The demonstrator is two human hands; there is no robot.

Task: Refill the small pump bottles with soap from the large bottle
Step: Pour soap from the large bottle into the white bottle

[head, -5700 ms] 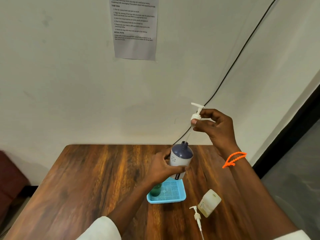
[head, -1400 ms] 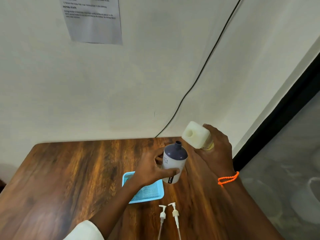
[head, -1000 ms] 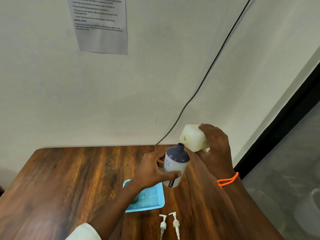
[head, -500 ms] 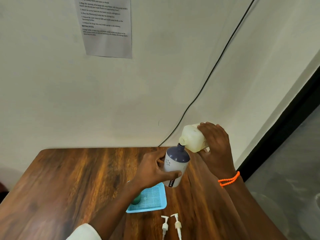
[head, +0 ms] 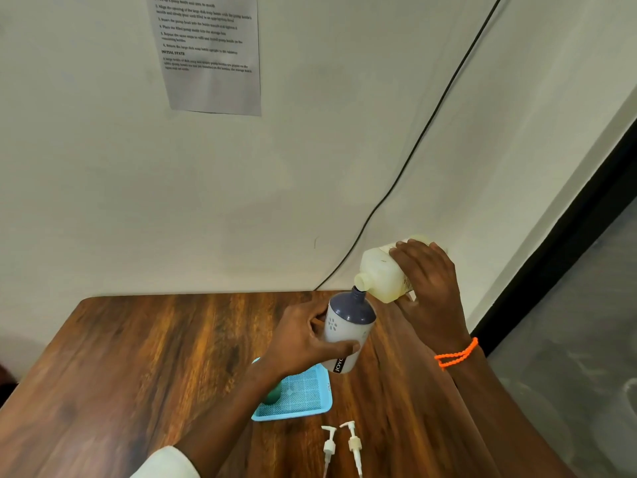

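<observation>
The small pump bottle (head: 346, 334) carries a black strip lettered "JOYC", cut off by the thumb, and the printed sheet (head: 210, 53) on the wall shows the heading "INITIAL STATE", its remaining lines too blurred to read

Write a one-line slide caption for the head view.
Right hand tips the large soap bottle onto the open neck of the small bottle gripped by the left hand.

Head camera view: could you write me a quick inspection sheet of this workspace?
Surface: brown wooden table.
Job's things: pale yellow large plastic bottle tipped, spout at open neck of white small bottle with navy shoulder; two white pump heads lying loose.
Clutter: light blue mesh tray with a green item.
Grippers: left hand holds small bottle; right hand holds large bottle.
Cables: black cable on wall.
Surroundings: printed paper sheet taped up.
</observation>
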